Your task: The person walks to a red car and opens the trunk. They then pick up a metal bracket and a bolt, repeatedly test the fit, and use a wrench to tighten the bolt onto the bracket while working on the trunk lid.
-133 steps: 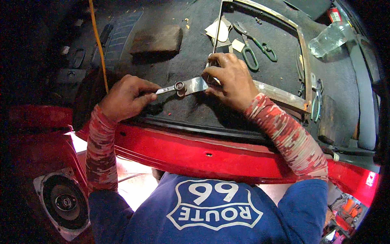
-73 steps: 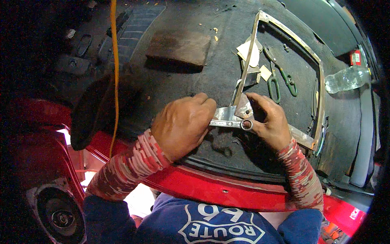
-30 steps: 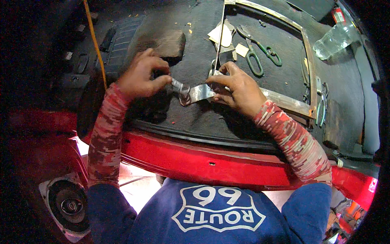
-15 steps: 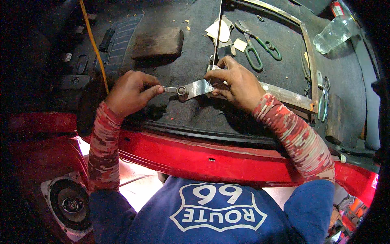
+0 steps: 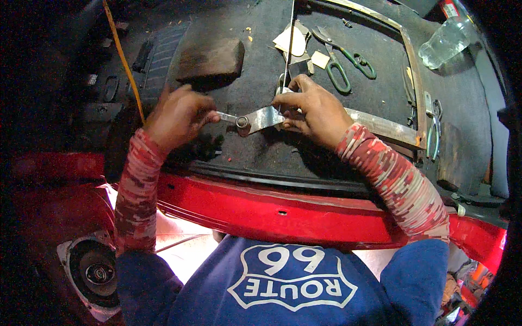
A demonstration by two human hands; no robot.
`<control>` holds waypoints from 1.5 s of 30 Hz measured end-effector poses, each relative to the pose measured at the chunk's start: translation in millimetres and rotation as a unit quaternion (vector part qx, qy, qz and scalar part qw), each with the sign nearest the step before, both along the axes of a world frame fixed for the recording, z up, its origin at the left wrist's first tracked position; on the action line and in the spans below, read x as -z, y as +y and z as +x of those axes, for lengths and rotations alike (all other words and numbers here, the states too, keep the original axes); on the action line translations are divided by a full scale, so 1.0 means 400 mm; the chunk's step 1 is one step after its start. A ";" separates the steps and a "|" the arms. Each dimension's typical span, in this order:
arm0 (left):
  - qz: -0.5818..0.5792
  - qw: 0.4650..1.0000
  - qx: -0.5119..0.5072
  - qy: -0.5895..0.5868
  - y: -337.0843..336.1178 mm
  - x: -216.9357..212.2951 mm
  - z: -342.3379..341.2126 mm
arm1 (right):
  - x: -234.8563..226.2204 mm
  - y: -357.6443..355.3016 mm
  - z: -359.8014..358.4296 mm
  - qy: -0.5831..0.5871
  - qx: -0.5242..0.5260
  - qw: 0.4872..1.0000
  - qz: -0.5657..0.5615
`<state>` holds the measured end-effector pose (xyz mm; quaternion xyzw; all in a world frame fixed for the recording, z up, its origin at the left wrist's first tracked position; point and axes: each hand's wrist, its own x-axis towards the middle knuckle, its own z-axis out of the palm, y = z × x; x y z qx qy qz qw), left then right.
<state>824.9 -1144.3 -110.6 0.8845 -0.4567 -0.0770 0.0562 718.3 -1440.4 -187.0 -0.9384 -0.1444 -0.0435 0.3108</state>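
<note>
My left hand (image 5: 178,117) pinches the end of a small wrench (image 5: 227,117) between thumb and fingers. The wrench's ring end sits around a fastener on a shiny bent metal bracket (image 5: 262,118). On the bracket's other end, my right hand (image 5: 321,111) is closed, thumb and fingers gripping it at the near left corner of a rectangular metal frame (image 5: 380,126). My fingers hide how the bracket meets that corner. Green-handled tin snips (image 5: 340,76) lie inside the frame, beyond my right hand.
A dark wooden block (image 5: 211,60) rests beyond my left hand. Cardboard scraps (image 5: 292,42) lie inside the frame. Pliers (image 5: 434,130) and a clear plastic bottle (image 5: 445,42) are at the right. An orange cord (image 5: 124,61) runs along the left. The red car body edge (image 5: 272,209) lies nearest me.
My left hand has swung the wrench's free end slightly away from me, tilting the handle. The bracket and my right hand have barely moved.
</note>
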 end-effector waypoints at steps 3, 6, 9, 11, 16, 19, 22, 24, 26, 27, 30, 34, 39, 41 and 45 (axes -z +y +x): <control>-0.061 0.985 0.082 -0.140 -0.007 0.015 0.027 | 0.004 0.001 0.003 -0.010 -0.005 1.000 -0.006; -0.104 0.966 -0.022 -0.234 0.004 0.041 0.008 | 0.005 -0.001 0.006 -0.009 -0.007 1.000 0.003; -0.117 0.967 -0.195 -0.116 0.020 0.065 -0.027 | 0.001 -0.003 0.003 -0.008 -0.006 1.000 0.010; -0.177 0.940 -0.287 0.055 0.021 0.082 -0.033 | -0.003 -0.001 0.003 -0.003 -0.007 1.000 0.006; -0.428 0.801 -0.348 0.235 -0.007 0.126 0.006 | -0.007 0.001 0.005 0.011 -0.007 1.000 0.009; -0.407 0.830 -0.333 0.184 -0.037 0.149 0.025 | -0.002 0.000 0.005 -0.004 -0.014 1.000 0.025; -0.399 0.887 -0.223 0.065 -0.097 0.153 0.065 | 0.003 0.000 0.007 0.003 -0.008 1.000 0.026; -0.375 0.905 -0.195 0.043 -0.152 0.150 0.070 | 0.006 0.001 0.010 -0.012 -0.015 0.999 0.037; -0.342 0.932 -0.112 -0.030 -0.205 0.133 0.055 | 0.008 -0.002 0.013 -0.009 -0.019 0.999 0.042; -0.278 0.954 -0.112 -0.012 -0.225 0.116 0.046 | 0.010 -0.004 0.014 0.004 -0.020 0.999 0.041; -0.243 0.969 -0.043 0.008 -0.282 0.076 -0.013 | 0.018 -0.011 0.011 0.013 -0.015 1.000 0.013; -0.243 0.967 0.053 -0.049 -0.319 0.045 -0.099 | 0.040 -0.012 0.002 -0.040 0.019 0.998 0.043; -0.239 0.961 0.138 -0.009 -0.296 0.016 -0.204 | 0.044 -0.028 0.023 0.006 -0.022 0.993 0.117; -0.250 0.957 0.146 0.000 -0.279 0.003 -0.254 | 0.036 -0.030 0.023 -0.012 -0.039 0.996 0.076; -0.166 0.975 0.146 -0.002 -0.188 -0.046 -0.310 | 0.017 -0.021 0.013 -0.023 -0.048 0.997 0.057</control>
